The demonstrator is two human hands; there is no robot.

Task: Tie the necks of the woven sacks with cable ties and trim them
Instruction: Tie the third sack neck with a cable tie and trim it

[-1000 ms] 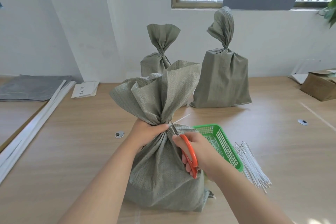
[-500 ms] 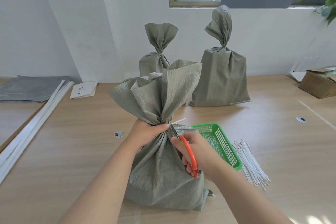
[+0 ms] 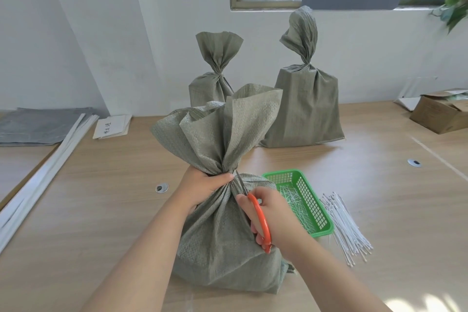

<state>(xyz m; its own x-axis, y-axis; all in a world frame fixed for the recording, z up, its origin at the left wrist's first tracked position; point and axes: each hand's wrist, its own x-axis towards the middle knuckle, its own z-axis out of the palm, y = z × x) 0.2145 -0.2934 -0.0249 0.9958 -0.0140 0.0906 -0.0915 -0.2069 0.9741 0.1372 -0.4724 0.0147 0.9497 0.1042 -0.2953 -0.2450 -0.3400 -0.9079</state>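
Observation:
A grey-green woven sack (image 3: 222, 240) stands on the wooden table right in front of me. My left hand (image 3: 202, 186) grips its gathered neck from the left. My right hand (image 3: 272, 215) holds orange-handled scissors (image 3: 258, 220), whose blades point up at the right side of the neck. The cable tie on the neck is hidden by my fingers and the blades. Two more sacks with cinched necks stand behind: one at the back middle (image 3: 215, 68), one to the back right (image 3: 307, 106).
A green plastic basket (image 3: 312, 206) with cut tie ends sits right of the sack, and a pile of white cable ties (image 3: 347, 225) lies beside it. White strips (image 3: 43, 172) run along the left. Folded paper (image 3: 114, 125), a grey sheet (image 3: 38, 126), a cardboard box (image 3: 440, 113).
The white tie tail that stuck out to the right of the neck is gone from view. The scissor blades have closed in at the neck. My left hand keeps its grip.

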